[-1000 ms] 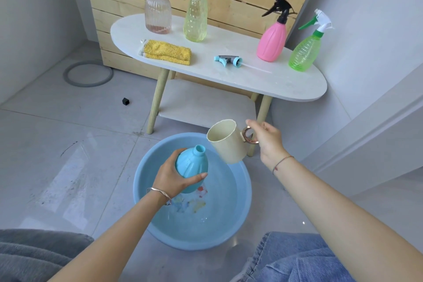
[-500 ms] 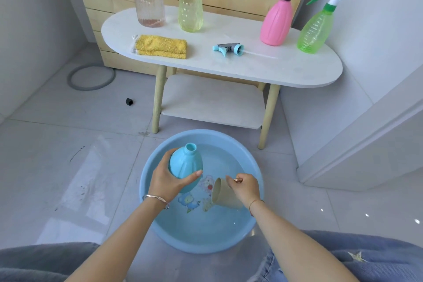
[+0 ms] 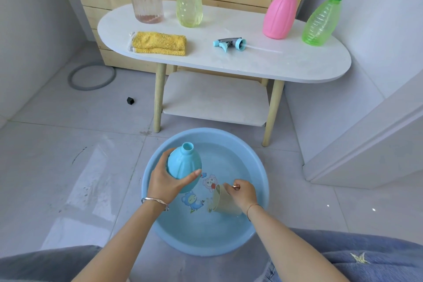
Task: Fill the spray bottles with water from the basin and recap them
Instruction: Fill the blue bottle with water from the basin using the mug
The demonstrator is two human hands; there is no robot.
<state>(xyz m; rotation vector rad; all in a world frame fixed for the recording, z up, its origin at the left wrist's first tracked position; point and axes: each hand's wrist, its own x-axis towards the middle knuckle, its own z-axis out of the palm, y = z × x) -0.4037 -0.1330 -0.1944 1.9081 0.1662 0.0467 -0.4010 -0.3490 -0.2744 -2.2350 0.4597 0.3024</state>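
Head view: the left hand (image 3: pixel 169 182) wraps the belly of the uncapped bottle (image 3: pixel 184 163), thumb across the front and fingers round the far side. It holds the bottle upright above the basin (image 3: pixel 206 135), with the open neck just beyond the knuckles. The right hand (image 3: pixel 242 192), close to the right of the left one, pinches the handle of a cup (image 3: pixel 223 202) that is tipped on its side and dipped into the water (image 3: pixel 229 160) below it. The bottle looks like thin, light plastic, stiffened by its ribs but likely to dent if squeezed. It should grow heavier as it fills and slippery once splashed, so a hold low on the widest part seems best, leaving the narrow mouth free. The cup is rigid and will pull on its small handle when full. The spray head (image 3: pixel 231 44) lies on the worktop (image 3: pixel 229 66), well beyond both hands; take it by its collar, not the thin tube
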